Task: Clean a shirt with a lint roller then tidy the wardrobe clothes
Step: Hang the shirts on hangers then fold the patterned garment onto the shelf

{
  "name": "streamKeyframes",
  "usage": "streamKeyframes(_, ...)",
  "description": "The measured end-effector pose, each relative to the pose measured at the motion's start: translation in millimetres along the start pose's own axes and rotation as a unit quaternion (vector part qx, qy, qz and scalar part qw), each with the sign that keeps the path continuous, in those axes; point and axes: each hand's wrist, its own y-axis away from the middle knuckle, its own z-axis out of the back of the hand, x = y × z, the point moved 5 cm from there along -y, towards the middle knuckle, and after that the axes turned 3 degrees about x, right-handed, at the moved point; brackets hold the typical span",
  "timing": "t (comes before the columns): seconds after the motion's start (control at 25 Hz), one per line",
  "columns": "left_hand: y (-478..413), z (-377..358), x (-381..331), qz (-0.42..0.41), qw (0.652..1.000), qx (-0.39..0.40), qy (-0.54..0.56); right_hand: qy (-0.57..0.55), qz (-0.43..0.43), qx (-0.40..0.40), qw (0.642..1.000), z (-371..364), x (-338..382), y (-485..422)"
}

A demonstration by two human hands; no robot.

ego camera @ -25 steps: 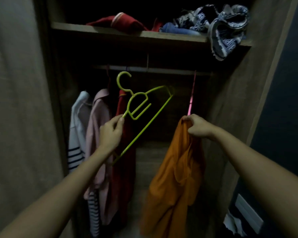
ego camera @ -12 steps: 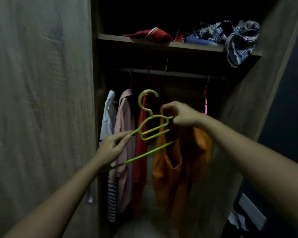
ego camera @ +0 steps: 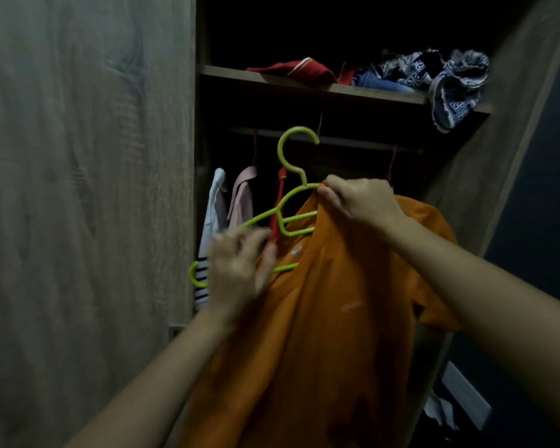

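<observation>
Shirt point(ego camera: 337, 302): orange, near centre, hanging from its collar before the open wardrobe.
Step, as judged: threading it onto the hanger point(ego camera: 299, 217). Keep the hanger level, seat the collar over both shoulders, then hook it up.
Right hand point(ego camera: 362, 202): fingers pinch the collar at the hanger's right shoulder.
Left hand point(ego camera: 240, 270): blurred; seems to grip the hanger's lower bar, thumb against the shirt front.
Rail point(ego camera: 353, 142): far, above; hung clothes point(ego camera: 240, 195) at left.
</observation>
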Motion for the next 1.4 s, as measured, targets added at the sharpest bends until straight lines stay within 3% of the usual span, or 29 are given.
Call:
streamKeyframes(0.08, 34.5, -17.3, -24.7, -0.036, 0.995, 0.09, -0.038, -0.018, -0.016, -0.027, 0.999, 15.1, -7.1, -3.2)
streamKeyframes(0.16, 64.0, -34.6, -16.6, 0.029, 0.98, 0.181, -0.071, -0.039, -0.018, -0.026, 0.999, 27.1, -13.9, -4.8)
streamKeyframes(0.24, 75.0, -41.0, 13.6, 0.111, 0.966, 0.233, -0.003, -0.042, -0.029, -0.019, 0.998, 36.6, -26.2, 0.1)
streamKeyframes(0.36, 82.6, -35.6, 59.2, 0.162, 0.933, 0.28, 0.155, -0.026, -0.037, 0.014, 0.999, 41.8, -57.4, 26.4)
streamKeyframes(0.52, 51.4, -28.3, 59.5, 0.112, 0.897, 0.372, 0.213, 0.046, 0.021, 0.065, 0.997, 25.7, -57.5, 62.0)
streamKeyframes(0.6, 29.6, -32.0, 35.8, 0.081, 0.889, 0.385, 0.235, 0.002, -0.038, 0.072, 0.997, 17.2, -44.6, 68.4)
streamKeyframes(0.8, 8.2, -31.9, 21.0, 0.13, 0.868, 0.354, 0.322, -0.172, -0.133, 0.106, 0.97, -1.0, -26.8, 93.3)
streamKeyframes(0.96, -15.8, -17.9, 37.5, 0.116, 0.89, 0.34, 0.279, -0.242, -0.173, 0.201, 0.933, -18.2, -50.4, 134.9)
streamKeyframes(1.08, -27.3, -16.3, 45.2, 0.102, 0.875, 0.393, 0.263, -0.347, -0.227, 0.146, 0.898, -32.1, -52.5, 160.5)
streamKeyframes(1.2, -36.2, -12.8, 58.2, 0.1, 0.851, 0.464, 0.224, -0.381, -0.281, 0.068, 0.878, -39.6, -45.7, 161.3)
streamKeyframes(1.4, -43.2, -0.2, 55.1, 0.077, 0.852, 0.457, 0.243, -0.385, -0.262, 0.078, 0.881, -41.2, -42.5, 139.9)
